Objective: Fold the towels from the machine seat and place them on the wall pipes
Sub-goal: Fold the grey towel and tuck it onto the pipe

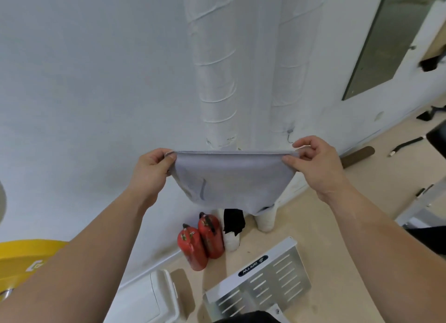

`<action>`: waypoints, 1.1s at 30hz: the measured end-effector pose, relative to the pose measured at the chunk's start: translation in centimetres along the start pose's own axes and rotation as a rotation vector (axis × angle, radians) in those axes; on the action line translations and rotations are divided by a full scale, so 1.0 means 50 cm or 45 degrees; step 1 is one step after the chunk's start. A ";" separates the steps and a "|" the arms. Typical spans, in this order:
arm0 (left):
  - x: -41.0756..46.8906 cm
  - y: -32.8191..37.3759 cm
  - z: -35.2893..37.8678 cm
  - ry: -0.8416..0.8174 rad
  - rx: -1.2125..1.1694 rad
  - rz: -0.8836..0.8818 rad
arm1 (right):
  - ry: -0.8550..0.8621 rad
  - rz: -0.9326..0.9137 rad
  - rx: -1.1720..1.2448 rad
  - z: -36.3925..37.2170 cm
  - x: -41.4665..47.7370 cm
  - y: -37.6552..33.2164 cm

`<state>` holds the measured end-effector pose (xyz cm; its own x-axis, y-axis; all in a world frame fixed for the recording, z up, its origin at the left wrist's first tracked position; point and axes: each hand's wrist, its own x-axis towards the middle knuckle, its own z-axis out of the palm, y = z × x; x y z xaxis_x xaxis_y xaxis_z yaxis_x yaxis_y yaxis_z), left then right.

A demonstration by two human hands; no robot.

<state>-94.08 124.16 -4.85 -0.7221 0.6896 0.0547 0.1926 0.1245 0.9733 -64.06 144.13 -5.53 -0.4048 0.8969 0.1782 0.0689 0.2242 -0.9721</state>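
The grey towel [229, 178] hangs mid-frame, each top corner pinched by the left hand [154, 170] and right hand [313, 163], before the wall pipes [217, 69]. Folding seems underway; next, bring the corners together.

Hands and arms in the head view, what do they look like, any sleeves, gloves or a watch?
Both are bare. The left hand and right hand wear no gloves, and no ring shows on the fingers in view. The left forearm and right forearm have no sleeves up to the picture's edge, and neither wrist carries a watch or band.
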 end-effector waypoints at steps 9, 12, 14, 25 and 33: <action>0.014 0.034 0.036 -0.042 -0.121 0.022 | 0.029 0.079 0.074 -0.026 -0.005 -0.028; 0.019 0.020 0.041 -0.036 -0.068 -0.002 | 0.034 0.046 -0.185 -0.026 -0.009 -0.011; 0.023 0.018 0.044 0.002 -0.062 0.005 | 0.065 0.017 -0.225 -0.024 -0.007 -0.010; 0.031 0.012 0.053 0.194 -0.120 -0.001 | -0.052 -0.021 -0.197 0.004 -0.002 -0.041; 0.030 0.019 0.068 0.054 -0.079 -0.066 | 0.157 0.039 -0.328 0.011 0.028 -0.035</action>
<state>-92.73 127.76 -4.61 -0.7577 0.6525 0.0119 0.1139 0.1142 0.9869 -65.25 144.81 -3.66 -0.2861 0.9408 0.1817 0.3155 0.2715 -0.9092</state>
